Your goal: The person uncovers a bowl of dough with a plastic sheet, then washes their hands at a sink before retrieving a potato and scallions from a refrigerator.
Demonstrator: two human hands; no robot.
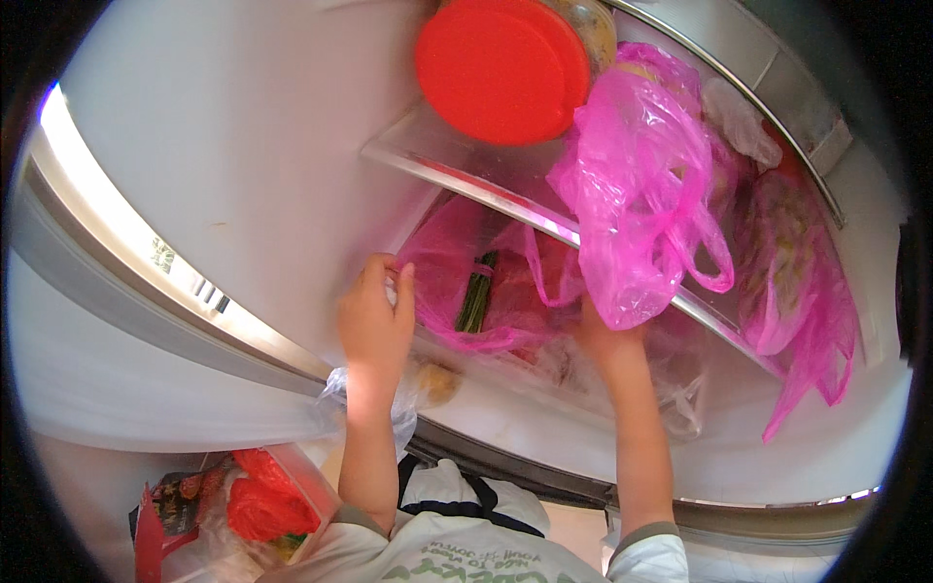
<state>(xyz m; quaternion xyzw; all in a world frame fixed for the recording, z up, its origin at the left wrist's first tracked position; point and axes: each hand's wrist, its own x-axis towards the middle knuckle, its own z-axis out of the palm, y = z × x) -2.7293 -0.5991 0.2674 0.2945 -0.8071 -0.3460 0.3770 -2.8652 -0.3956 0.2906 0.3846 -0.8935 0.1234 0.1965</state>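
Note:
Inside a refrigerator, a thin pink plastic bag [437, 299] lies in a clear drawer, with a banded bundle of green stalks [477, 293] in it. My left hand [375, 310] is at the drawer's left side, thumb and fingertips pinching the edge of this bag. My right hand [612, 328] reaches into the drawer on the right; its fingers are hidden behind a second pink plastic bag [641, 197], which hangs over the metal-trimmed edge of the glass shelf [503, 200]. What the right hand touches does not show.
A container with a red lid [503, 69] stands on the shelf. Another pink bag [802, 291] hangs at the right. A clear bag [404, 408] is below my left hand. Lower left, a door bin [313, 481] holds red plastic bags [270, 499] and packets. The refrigerator wall [182, 182] rises at left.

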